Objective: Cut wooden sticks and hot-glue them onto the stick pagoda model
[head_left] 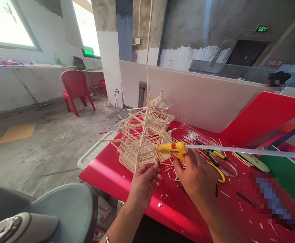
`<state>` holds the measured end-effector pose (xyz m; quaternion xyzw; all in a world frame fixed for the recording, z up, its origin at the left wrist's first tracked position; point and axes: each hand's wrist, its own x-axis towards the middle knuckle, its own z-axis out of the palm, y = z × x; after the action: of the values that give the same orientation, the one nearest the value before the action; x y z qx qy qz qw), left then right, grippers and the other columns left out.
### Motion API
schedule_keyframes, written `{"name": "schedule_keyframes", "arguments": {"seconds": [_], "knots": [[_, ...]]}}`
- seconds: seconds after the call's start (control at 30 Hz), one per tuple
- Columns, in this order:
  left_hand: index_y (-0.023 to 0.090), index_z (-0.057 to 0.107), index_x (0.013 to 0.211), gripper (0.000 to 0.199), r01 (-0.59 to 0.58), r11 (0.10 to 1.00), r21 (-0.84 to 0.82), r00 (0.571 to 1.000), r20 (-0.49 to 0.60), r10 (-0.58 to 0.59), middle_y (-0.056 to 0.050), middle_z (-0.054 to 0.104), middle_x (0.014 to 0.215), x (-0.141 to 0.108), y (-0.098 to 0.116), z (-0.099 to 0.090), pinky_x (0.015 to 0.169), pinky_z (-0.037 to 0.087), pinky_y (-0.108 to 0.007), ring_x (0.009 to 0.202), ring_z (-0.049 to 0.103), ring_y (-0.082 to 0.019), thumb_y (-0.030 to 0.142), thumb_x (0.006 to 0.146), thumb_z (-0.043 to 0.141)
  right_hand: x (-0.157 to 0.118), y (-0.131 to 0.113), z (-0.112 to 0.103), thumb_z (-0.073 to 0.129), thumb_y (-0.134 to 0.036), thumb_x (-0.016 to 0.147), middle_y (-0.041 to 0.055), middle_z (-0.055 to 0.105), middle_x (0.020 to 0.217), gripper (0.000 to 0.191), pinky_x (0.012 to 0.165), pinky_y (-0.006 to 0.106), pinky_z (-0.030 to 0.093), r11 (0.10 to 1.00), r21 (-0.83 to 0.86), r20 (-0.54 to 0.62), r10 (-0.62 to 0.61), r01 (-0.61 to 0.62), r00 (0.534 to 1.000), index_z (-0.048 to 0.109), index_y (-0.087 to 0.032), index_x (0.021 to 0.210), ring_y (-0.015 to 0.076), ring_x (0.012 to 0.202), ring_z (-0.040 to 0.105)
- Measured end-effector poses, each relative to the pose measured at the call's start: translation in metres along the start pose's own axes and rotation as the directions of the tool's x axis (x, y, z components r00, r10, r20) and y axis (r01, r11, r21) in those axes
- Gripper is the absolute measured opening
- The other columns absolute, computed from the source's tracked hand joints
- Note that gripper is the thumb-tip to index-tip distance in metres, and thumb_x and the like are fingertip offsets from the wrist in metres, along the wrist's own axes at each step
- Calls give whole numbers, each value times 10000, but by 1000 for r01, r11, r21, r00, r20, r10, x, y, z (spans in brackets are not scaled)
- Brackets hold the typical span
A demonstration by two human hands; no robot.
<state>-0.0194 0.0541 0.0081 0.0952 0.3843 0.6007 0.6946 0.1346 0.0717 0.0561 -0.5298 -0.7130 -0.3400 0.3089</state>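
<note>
My right hand (198, 175) is wrapped round a yellow hot glue gun (171, 147). Its nozzle points left, close against a pagoda-like model (132, 155) built of thin wooden sticks. A long translucent glue stick (238, 150) runs out of the gun's back to the right. At the model's front lower edge, my left hand (146, 182) is closed, its thumb and fingers pinching the lower end of a long wooden stick (143, 135) that slants up in front of the model. Behind stands a tiered stick tower with a pointed roof (161, 102). The left fingertips are partly hidden.
Cut stick pieces, a clear plastic bag (191, 131) and yellow-handled tools (218, 154) lie right on the red table (106, 168). White panels (200, 98) rise behind. A grey round stool (68, 209) with a white container (28, 226) stands lower left. Another person sits far right.
</note>
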Motion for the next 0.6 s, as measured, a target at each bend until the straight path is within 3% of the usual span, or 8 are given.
{"name": "schedule_keyframes", "arguments": {"seconds": [0.33, 0.6], "knots": [[115, 668, 766, 302, -11, 1000, 5, 1000, 3, 11, -17, 673, 621, 2, 2, 2, 388, 456, -149, 480, 602, -85, 196, 590, 900, -7, 4, -4, 598, -305, 893, 43, 675, 809, 150, 576, 292, 374, 1000, 26, -10, 7, -6, 1000, 623, -169, 953, 166, 666, 604], [114, 686, 737, 388, -1, 1000, -1, 1000, -5, 1, -23, 685, 593, -6, -4, 1, 381, 466, -156, 466, 596, -90, 236, 480, 950, -25, 12, -7, 600, -315, 894, 69, 714, 921, 202, 635, 297, 416, 998, 58, 25, -2, 0, 1000, 628, -156, 1014, 187, 735, 641]]}}
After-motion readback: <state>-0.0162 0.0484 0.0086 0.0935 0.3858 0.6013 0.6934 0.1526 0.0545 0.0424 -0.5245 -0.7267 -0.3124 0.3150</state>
